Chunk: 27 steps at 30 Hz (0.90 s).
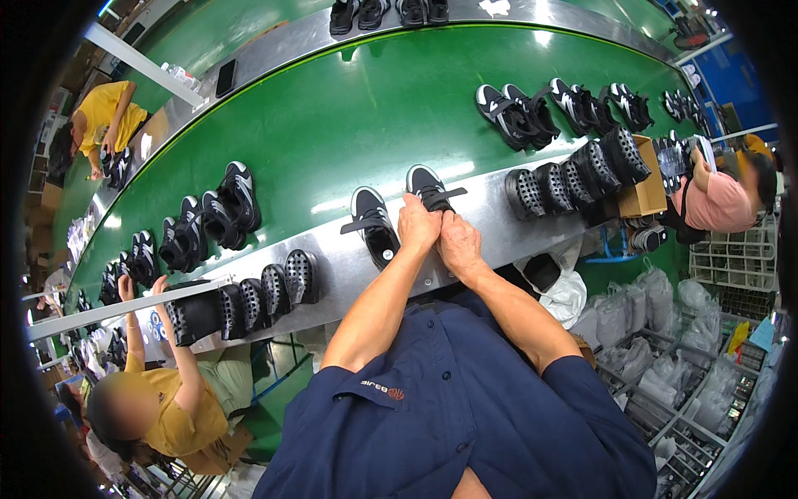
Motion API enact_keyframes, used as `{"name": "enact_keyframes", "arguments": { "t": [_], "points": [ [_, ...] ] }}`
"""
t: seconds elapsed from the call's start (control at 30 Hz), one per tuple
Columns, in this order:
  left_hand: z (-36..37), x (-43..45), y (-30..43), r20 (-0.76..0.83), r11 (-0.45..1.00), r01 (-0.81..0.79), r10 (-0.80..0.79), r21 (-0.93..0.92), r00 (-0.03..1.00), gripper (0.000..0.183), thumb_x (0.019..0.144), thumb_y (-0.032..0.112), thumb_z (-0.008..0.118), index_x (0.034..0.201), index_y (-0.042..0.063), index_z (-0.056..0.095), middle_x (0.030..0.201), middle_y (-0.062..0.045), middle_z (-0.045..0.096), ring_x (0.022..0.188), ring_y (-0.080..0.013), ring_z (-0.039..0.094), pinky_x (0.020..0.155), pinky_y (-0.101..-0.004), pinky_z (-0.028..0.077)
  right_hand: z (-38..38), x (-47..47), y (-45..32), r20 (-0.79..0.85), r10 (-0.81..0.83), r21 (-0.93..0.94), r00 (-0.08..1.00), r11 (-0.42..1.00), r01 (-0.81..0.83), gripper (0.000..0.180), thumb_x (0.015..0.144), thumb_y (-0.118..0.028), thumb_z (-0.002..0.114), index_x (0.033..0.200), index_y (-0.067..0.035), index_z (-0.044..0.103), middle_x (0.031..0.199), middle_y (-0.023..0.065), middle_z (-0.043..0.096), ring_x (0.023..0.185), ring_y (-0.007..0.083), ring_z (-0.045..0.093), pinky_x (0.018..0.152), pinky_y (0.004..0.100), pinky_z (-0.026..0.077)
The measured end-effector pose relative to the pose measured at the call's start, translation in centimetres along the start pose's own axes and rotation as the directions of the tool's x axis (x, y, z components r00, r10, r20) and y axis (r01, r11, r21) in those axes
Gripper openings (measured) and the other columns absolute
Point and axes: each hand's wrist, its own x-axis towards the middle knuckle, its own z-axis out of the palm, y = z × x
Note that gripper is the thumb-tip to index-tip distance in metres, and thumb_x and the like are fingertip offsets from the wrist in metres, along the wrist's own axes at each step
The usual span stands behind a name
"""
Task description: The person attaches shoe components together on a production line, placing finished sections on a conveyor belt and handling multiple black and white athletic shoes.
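Both of my hands are at the opening of a black and white sneaker [427, 182], whose toe points away from me at the belt's near edge. My left hand [419, 221] grips the left side of its collar. My right hand [460, 242] grips the right side, close against the left one. The shoe's strap sticks out loose to the right, and its heel is hidden behind my fingers. Just to the left, a matching sneaker [372, 224] rests on the metal ledge [336, 274], its strap undone and a round white sticker visible inside.
Perforated black shoe forms [537, 193] line the ledge on my right, beside a cardboard box [642, 181]. More forms [274, 290] stand at left. Sneaker pairs [508, 118] sit on the green conveyor belt [349, 112]. Several co-workers [181, 405] are alongside. Bagged goods fill a wire rack [673, 399].
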Motion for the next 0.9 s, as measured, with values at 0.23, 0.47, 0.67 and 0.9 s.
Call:
{"name": "enact_keyframes", "arguments": {
  "t": [0.23, 0.47, 0.67, 0.9],
  "points": [
    [-0.6, 0.8, -1.8, 0.111, 0.928, -0.331, 0.316, 0.170, 0.942, 0.035, 0.075, -0.004, 0.067, 0.108, -0.008, 0.056, 0.113, -0.032, 0.057, 0.104, -0.0480, 0.061, 0.089, -0.0532, 0.053, -0.4, 0.4, 0.3, 0.049, 0.009, 0.006, 0.999, 1.000, -0.009, 0.023, 0.090, -0.014, 0.065, 0.106, 0.000, 0.057, 0.096, 0.0198, 0.069, 0.089, 0.0370, 0.070, 0.078, 0.0475, 0.057],
    [-1.3, -0.1, -3.2, 0.053, 0.947, -0.255, 0.269, -0.193, 0.962, 0.082, 0.074, 0.003, 0.075, 0.148, 0.007, 0.040, 0.114, -0.030, 0.056, 0.102, -0.0447, 0.060, 0.091, -0.0501, 0.052, -3.0, -0.7, 1.7, -0.040, 0.001, 0.426, 0.999, 0.904, 0.016, 0.046, 0.084, -0.010, 0.075, 0.122, 0.004, 0.054, 0.106, 0.0262, 0.066, 0.100, 0.0414, 0.066, 0.086, 0.0480, 0.054],
    [-0.6, -2.0, -2.7, 0.084, 0.989, -0.007, 0.019, -0.145, 0.996, 0.096, 0.075, 0.009, 0.079, 0.154, -0.004, 0.027, 0.087, -0.028, 0.070, 0.086, -0.0462, 0.070, 0.082, -0.0525, 0.055, -1.9, 2.3, 2.6, 0.146, 0.115, 0.359, 0.983, 0.919, -0.161, 0.040, 0.083, -0.014, 0.078, 0.111, 0.005, 0.057, 0.098, 0.0265, 0.067, 0.093, 0.0449, 0.067, 0.084, 0.0514, 0.053],
    [1.8, -0.7, -2.3, -0.064, 0.989, 0.114, -0.109, 0.093, 0.992, 0.041, 0.082, 0.008, 0.071, 0.116, -0.004, 0.050, 0.090, -0.031, 0.071, 0.088, -0.0488, 0.070, 0.080, -0.0546, 0.055, 0.0, 3.6, 2.2, 0.106, 0.172, 0.233, 0.979, 0.953, -0.193, 0.027, 0.086, -0.019, 0.073, 0.096, 0.002, 0.060, 0.089, 0.0240, 0.069, 0.085, 0.0469, 0.067, 0.079, 0.0540, 0.053]
  ]
}}
